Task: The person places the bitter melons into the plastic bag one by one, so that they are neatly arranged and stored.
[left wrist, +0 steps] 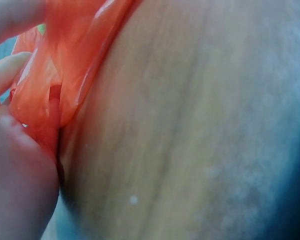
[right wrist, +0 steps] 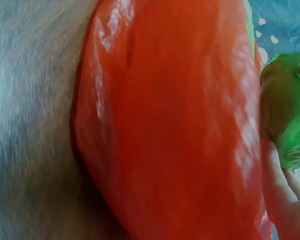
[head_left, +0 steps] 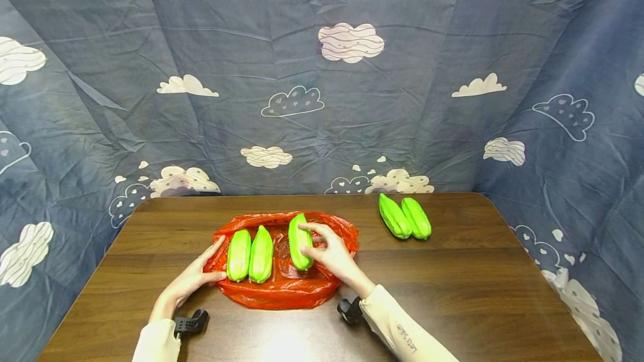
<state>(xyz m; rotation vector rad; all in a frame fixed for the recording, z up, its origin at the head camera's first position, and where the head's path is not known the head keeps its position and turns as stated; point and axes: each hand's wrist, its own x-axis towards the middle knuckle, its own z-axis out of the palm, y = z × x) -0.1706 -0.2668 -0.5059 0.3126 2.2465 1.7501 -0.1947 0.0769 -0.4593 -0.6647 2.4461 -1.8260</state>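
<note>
A red plastic bag [head_left: 282, 295] lies on the table with its mouth spread wide. Two long green ridged vegetables, one at left [head_left: 238, 256] and a pointed one [head_left: 261, 256] beside it, lie in the left half of the bag. At the bag's left end, my left hand [head_left: 188, 281] holds the rim, thumb and fingers apart; the left wrist view shows the red film [left wrist: 85, 60] against the fingers. My right hand [head_left: 329, 256] grips a third green vegetable [head_left: 298, 242] over the right part of the bag. Its nubbed end [right wrist: 290, 95] shows in the right wrist view.
Two more green vegetables, one pointed [head_left: 394, 217] and one blunter [head_left: 416, 218], lie side by side at the back right of the brown wooden table [head_left: 453, 289]. A dark cloud-patterned curtain [head_left: 302, 127] hangs behind the table and at its sides.
</note>
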